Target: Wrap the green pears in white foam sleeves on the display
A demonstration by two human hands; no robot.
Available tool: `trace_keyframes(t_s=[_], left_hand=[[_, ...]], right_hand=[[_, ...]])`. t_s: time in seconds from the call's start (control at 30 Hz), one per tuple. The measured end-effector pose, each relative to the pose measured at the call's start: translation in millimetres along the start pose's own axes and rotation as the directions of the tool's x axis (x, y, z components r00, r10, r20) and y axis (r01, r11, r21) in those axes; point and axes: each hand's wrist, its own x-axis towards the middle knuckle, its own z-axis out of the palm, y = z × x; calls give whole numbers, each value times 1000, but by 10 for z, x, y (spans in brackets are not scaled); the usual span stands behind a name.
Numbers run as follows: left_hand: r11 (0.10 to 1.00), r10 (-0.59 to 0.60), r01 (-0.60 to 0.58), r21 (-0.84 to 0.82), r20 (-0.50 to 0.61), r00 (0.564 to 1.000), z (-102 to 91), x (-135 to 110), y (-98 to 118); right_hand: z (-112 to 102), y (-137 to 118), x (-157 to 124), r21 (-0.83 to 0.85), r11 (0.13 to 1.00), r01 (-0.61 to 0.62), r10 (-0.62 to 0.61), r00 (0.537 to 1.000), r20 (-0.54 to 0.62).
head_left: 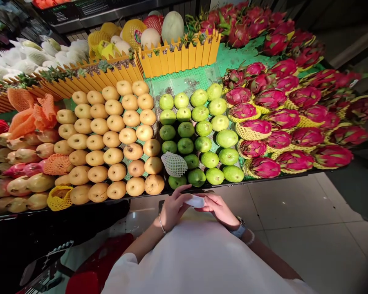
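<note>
Just below the near edge of the bench (147, 194), I had a small white piece of foam or paper (195, 201) between my hands. My right hand (218, 208) was half closed, its fingers pinching the piece from one side, while my left hand (171, 207) curled in against the other side. Holding it low and lightly, with both hands close together, kept it steady and away from the green guavas (187, 157) and the foam net (173, 164) just beyond.
</note>
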Motion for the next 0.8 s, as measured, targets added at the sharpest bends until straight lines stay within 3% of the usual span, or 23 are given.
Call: trace_keyframes(t_s=[0.1, 0.27, 0.47, 0.63, 0.73, 0.8], left_hand=[[978, -115, 119, -173, 33, 993, -37, 44, 84], [876, -313, 320, -361, 78, 947, -100, 207, 215], [762, -357, 333, -556, 69, 932, -82, 286, 210], [603, -378, 362, -711, 145, 914, -76, 280, 221], [592, -378, 365, -718, 152, 913, -79, 301, 253], [622, -368, 361, -694, 147, 918, -68, 318, 286]], right_hand=[[22, 13, 5, 141, 988, -65, 63, 998, 23], [39, -6, 15, 297, 943, -148, 97, 979, 181], [83, -116, 101, 321, 905, -278, 142, 911, 387], [67, -131, 123, 330, 881, -339, 190, 893, 408], [60, -137, 102, 316, 890, -329, 185, 894, 409], [66, -149, 88, 312, 922, -230, 105, 923, 370]])
